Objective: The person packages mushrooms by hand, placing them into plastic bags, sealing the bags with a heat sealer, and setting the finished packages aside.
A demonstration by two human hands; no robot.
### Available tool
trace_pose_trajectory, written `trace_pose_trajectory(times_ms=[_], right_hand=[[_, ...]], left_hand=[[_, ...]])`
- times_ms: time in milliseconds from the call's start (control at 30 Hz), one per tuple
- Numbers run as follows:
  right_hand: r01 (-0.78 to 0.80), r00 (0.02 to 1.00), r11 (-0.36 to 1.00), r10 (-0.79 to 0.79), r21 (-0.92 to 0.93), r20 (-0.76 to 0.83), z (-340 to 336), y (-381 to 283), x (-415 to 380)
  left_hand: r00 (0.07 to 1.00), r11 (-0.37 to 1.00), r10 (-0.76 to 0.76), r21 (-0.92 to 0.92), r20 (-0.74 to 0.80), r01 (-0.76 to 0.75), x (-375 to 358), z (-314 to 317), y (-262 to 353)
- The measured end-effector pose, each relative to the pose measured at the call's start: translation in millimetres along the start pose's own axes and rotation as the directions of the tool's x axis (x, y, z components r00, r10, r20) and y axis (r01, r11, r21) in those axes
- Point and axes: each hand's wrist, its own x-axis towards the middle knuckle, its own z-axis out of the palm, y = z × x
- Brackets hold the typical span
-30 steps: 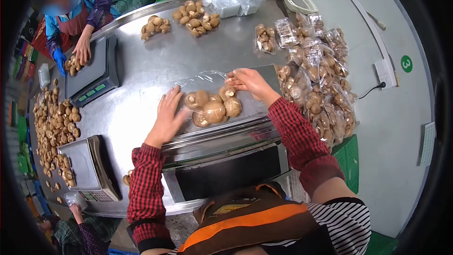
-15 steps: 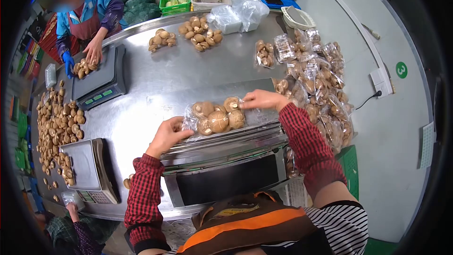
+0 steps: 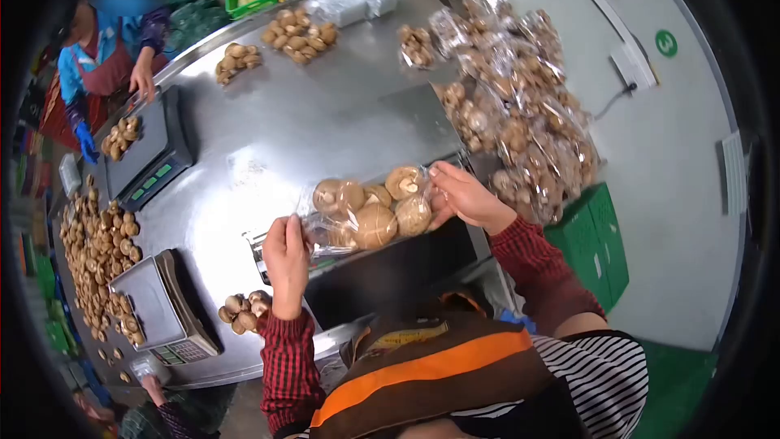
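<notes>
A clear-film pack of brown mushrooms (image 3: 375,226) is stretched between my two hands, above the wrapping machine's black plate (image 3: 390,272). At the pack's left end, my left hand (image 3: 286,258) is closed, pinching the loose film between thumb and fingers. My right hand (image 3: 470,197) grips the other end, thumb on top, with its remaining fingers partly hidden behind the pack. Through the film several large caps show, one with its pale stem side up. A small cluster of loose mushrooms (image 3: 244,310) lies on the steel table by my left forearm.
Wrapped mushroom packs (image 3: 520,114) are heaped on the right, above a green crate (image 3: 591,244). Two scales (image 3: 150,150) and a pile of loose mushrooms (image 3: 93,252) stand left. A co-worker's hand (image 3: 143,73) is near the far scale; another person's hand (image 3: 154,390) is lower left.
My hands have lifted the mushroom pack off the machine's front rollers and brought it closer to me. The view has shifted. The co-worker's bare hand has left the mushrooms on the scale.
</notes>
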Motion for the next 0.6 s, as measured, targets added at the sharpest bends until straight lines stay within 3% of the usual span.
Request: trace_pose_trajectory(times_ms=[100, 167, 200, 233, 267, 300, 367, 433, 467, 500, 567, 600], right_hand=[[-0.110, 0.994, 0.990, 0.108, 0.084, 0.028, -4.1, 37.2, -44.1], [-0.244, 0.969, 0.968, 0.242, 0.050, 0.038, -8.5, 65.3, -58.4], [-0.158, 0.986, 0.987, 0.158, 0.014, -0.055, -4.8, 79.3, -63.3], [-0.035, 0.969, 0.985, -0.008, -0.169, -0.246, 2.6, 92.0, -67.9], [0.019, 0.930, 0.942, -0.139, -0.334, -0.340, 6.9, 103.1, -71.7], [0.042, 0.869, 0.868, -0.276, -0.495, -0.410, 10.5, 114.0, -75.9], [0.105, 0.695, 0.791, -0.491, -0.602, -0.524, 17.5, 141.2, -83.2], [0.076, 0.578, 0.754, -0.566, -0.653, -0.587, 7.7, 161.3, -102.0], [0.024, 0.566, 0.746, -0.559, -0.666, -0.606, -5.9, 177.4, -112.8], [0.043, 0.520, 0.697, -0.627, -0.716, -0.580, -23.0, 207.2, -115.2], [-0.011, 0.487, 0.799, -0.521, -0.601, -0.701, -44.2, 257.6, -108.2], [-0.020, 0.359, 0.805, -0.547, -0.593, -0.756, -43.9, 271.6, -98.4]], left_hand=[[0.981, 0.995, -0.099, 0.041, 0.169, 0.094, -42.2, -13.4, -14.1], [0.963, 0.954, -0.165, 0.284, 0.213, 0.100, -54.1, -14.1, -39.0], [0.981, 0.953, -0.118, 0.295, 0.154, 0.068, -60.7, -7.3, -45.2], [0.990, 0.963, -0.098, 0.259, 0.100, 0.070, -69.4, -0.6, -48.1], [0.999, 0.963, -0.013, 0.271, 0.044, 0.001, -76.3, 5.7, -56.3], [0.997, 0.957, 0.073, 0.283, -0.007, -0.068, -80.9, 12.9, -70.1], [0.993, 0.930, 0.119, 0.349, 0.004, -0.113, -90.1, 25.1, -82.0], [0.976, 0.854, 0.194, 0.472, 0.099, -0.217, -91.8, 29.5, -93.8], [0.972, 0.849, 0.192, 0.474, 0.134, -0.233, -88.8, 30.9, -99.4], [0.921, 0.723, 0.338, 0.572, 0.195, -0.387, -82.7, 33.8, -105.0], [0.798, 0.454, 0.517, 0.691, 0.310, -0.562, -70.6, 51.8, -120.9], [0.770, 0.428, 0.534, 0.675, 0.348, -0.602, -68.2, 68.2, -122.9]])
